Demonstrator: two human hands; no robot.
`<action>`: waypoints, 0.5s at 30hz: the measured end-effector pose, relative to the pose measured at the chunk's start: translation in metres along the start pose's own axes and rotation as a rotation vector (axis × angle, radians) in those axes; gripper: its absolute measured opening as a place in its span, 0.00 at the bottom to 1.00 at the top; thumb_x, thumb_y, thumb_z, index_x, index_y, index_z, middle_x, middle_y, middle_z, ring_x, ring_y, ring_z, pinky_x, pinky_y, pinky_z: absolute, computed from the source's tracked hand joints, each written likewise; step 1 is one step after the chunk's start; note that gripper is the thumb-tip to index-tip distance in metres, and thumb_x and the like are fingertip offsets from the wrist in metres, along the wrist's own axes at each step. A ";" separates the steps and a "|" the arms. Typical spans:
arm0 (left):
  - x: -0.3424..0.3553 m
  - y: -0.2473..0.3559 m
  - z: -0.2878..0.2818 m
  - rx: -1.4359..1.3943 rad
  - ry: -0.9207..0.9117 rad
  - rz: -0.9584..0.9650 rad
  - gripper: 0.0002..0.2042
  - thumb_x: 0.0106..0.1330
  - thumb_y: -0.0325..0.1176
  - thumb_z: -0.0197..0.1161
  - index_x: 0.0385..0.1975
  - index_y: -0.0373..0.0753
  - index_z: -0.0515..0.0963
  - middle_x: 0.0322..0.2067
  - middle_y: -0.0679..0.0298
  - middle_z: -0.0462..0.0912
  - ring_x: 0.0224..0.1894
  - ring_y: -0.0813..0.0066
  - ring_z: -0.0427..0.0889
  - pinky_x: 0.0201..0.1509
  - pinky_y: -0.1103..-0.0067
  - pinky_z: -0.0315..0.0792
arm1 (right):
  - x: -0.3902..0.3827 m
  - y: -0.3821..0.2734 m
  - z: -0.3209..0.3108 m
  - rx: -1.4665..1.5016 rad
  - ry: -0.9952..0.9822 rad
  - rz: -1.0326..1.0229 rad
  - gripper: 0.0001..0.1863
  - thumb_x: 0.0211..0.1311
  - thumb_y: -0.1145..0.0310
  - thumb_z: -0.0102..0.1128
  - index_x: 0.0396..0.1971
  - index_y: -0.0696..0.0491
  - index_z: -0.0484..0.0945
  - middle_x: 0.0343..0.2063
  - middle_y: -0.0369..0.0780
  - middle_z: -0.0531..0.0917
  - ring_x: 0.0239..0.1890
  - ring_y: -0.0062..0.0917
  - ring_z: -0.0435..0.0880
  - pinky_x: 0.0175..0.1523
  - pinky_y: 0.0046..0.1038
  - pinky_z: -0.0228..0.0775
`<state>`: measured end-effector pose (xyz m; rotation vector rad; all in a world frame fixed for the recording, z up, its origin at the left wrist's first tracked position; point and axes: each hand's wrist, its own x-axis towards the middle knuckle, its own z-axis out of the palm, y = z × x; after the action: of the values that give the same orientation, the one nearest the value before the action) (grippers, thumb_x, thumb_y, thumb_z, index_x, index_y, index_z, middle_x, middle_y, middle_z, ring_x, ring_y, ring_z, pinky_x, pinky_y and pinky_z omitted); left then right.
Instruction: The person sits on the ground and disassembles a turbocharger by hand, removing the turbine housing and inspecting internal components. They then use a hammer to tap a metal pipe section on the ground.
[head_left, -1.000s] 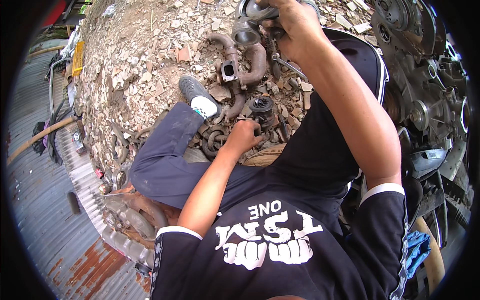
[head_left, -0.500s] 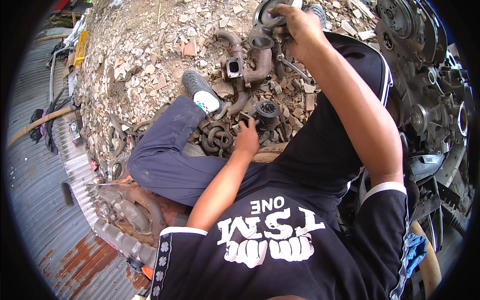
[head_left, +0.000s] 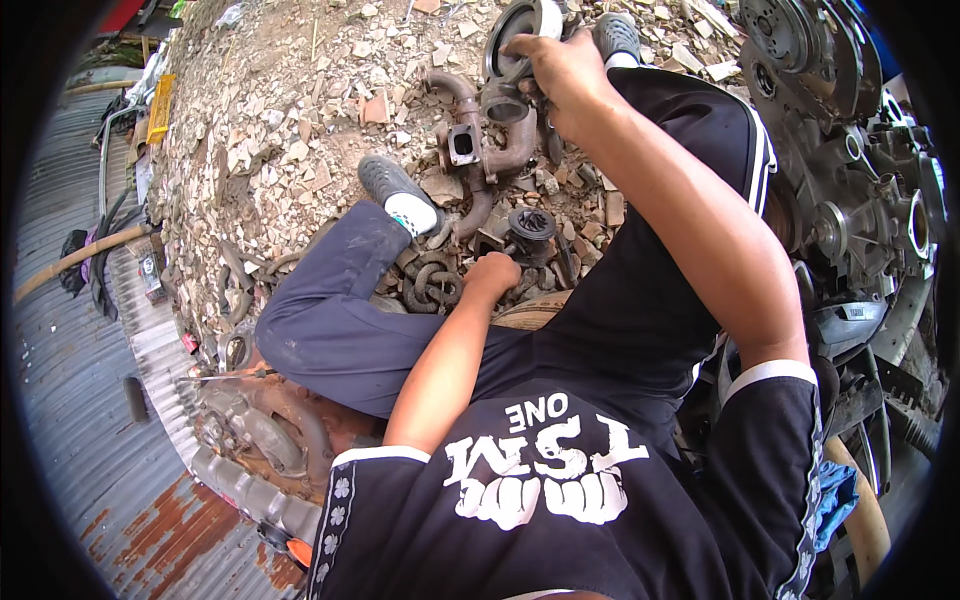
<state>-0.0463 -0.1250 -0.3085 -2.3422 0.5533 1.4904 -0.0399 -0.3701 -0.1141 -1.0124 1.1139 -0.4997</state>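
My right hand [head_left: 568, 78], at the top of the head view, is closed on a round, hollow metal turbocharger housing [head_left: 541, 18], which is tilted with its open ring facing left. Below it, a rusty branched exhaust manifold [head_left: 512, 150] with a square flange lies on the rubble. My left hand [head_left: 494, 273] is curled closed just below a dark turbocharger core [head_left: 533, 226], whose finned wheel points up. What its fingers hold, if anything, is hidden. Rusty curved metal pieces [head_left: 430, 288] lie to the left of that hand.
My shoes, the left one [head_left: 390, 182] near the manifold, rest on broken stone [head_left: 290, 120]. Engine parts [head_left: 840, 210] are piled at the right. More metal castings [head_left: 265, 435] and corrugated sheeting [head_left: 80, 400] lie at the left, with a yellow object [head_left: 161, 108] farther off.
My right hand has moved left with the housing, which is now turned more on its edge. My left hand has curled from spread fingers into a closed grip. The wrench is no longer visible.
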 end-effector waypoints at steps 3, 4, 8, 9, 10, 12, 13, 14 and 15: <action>0.054 -0.029 0.020 -0.252 -0.063 0.174 0.22 0.74 0.42 0.51 0.53 0.30 0.82 0.57 0.43 0.82 0.61 0.47 0.81 0.64 0.61 0.74 | -0.004 0.002 0.017 -0.078 -0.004 0.053 0.35 0.59 0.76 0.71 0.61 0.65 0.59 0.47 0.54 0.80 0.41 0.36 0.87 0.37 0.36 0.87; 0.053 -0.024 0.019 -0.285 -0.010 0.221 0.22 0.75 0.43 0.51 0.50 0.28 0.83 0.56 0.39 0.81 0.60 0.45 0.81 0.64 0.61 0.73 | -0.001 0.005 0.018 -0.143 0.010 0.045 0.34 0.60 0.75 0.71 0.61 0.65 0.60 0.46 0.53 0.81 0.42 0.36 0.87 0.38 0.35 0.87; 0.079 -0.022 0.030 -0.372 -0.012 0.286 0.20 0.76 0.41 0.57 0.45 0.26 0.84 0.40 0.44 0.88 0.43 0.51 0.88 0.47 0.61 0.78 | 0.029 0.031 0.024 -0.503 0.015 -0.066 0.36 0.60 0.71 0.70 0.64 0.65 0.62 0.45 0.54 0.83 0.41 0.37 0.87 0.42 0.35 0.86; 0.079 -0.018 0.025 -0.252 -0.017 0.364 0.20 0.75 0.41 0.55 0.46 0.26 0.83 0.44 0.42 0.87 0.49 0.47 0.86 0.53 0.59 0.76 | 0.034 0.031 0.013 -0.590 -0.070 -0.021 0.36 0.60 0.69 0.70 0.64 0.65 0.63 0.46 0.54 0.83 0.42 0.38 0.87 0.44 0.36 0.86; 0.073 -0.014 0.019 -0.123 -0.024 0.445 0.21 0.75 0.41 0.53 0.47 0.27 0.83 0.49 0.39 0.86 0.54 0.42 0.84 0.59 0.58 0.74 | 0.049 0.040 0.002 -0.734 -0.136 -0.111 0.36 0.60 0.67 0.69 0.64 0.65 0.63 0.46 0.55 0.83 0.43 0.38 0.88 0.47 0.38 0.86; 0.073 -0.013 0.026 -0.556 -0.142 0.218 0.19 0.77 0.40 0.55 0.45 0.26 0.83 0.42 0.48 0.88 0.45 0.51 0.86 0.50 0.60 0.77 | 0.084 0.071 -0.016 -1.084 -0.233 -0.285 0.36 0.58 0.64 0.68 0.64 0.62 0.66 0.48 0.56 0.84 0.48 0.43 0.87 0.57 0.41 0.82; 0.073 -0.013 0.030 -0.779 -0.202 0.096 0.19 0.78 0.39 0.56 0.44 0.25 0.83 0.39 0.52 0.88 0.40 0.56 0.87 0.45 0.61 0.79 | 0.082 0.073 -0.019 -1.291 -0.263 -0.392 0.36 0.58 0.64 0.68 0.64 0.60 0.67 0.49 0.56 0.84 0.50 0.46 0.87 0.60 0.41 0.80; 0.050 0.006 0.010 -0.829 -0.374 0.053 0.21 0.79 0.40 0.54 0.46 0.25 0.84 0.46 0.51 0.87 0.45 0.56 0.86 0.52 0.60 0.78 | 0.094 0.089 -0.046 -1.363 -0.228 -0.330 0.35 0.57 0.64 0.68 0.64 0.60 0.68 0.50 0.56 0.84 0.52 0.48 0.86 0.62 0.42 0.78; 0.051 0.007 0.016 -0.804 -0.268 0.082 0.21 0.78 0.42 0.54 0.47 0.25 0.84 0.48 0.49 0.87 0.47 0.55 0.86 0.54 0.60 0.78 | 0.103 0.109 -0.056 -1.430 -0.230 -0.297 0.34 0.57 0.63 0.67 0.63 0.59 0.69 0.51 0.57 0.84 0.54 0.50 0.85 0.65 0.42 0.76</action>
<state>-0.0431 -0.1313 -0.3616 -2.5853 -0.0515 2.3444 -0.0649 -0.4195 -0.2646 -2.4158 1.0398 0.3084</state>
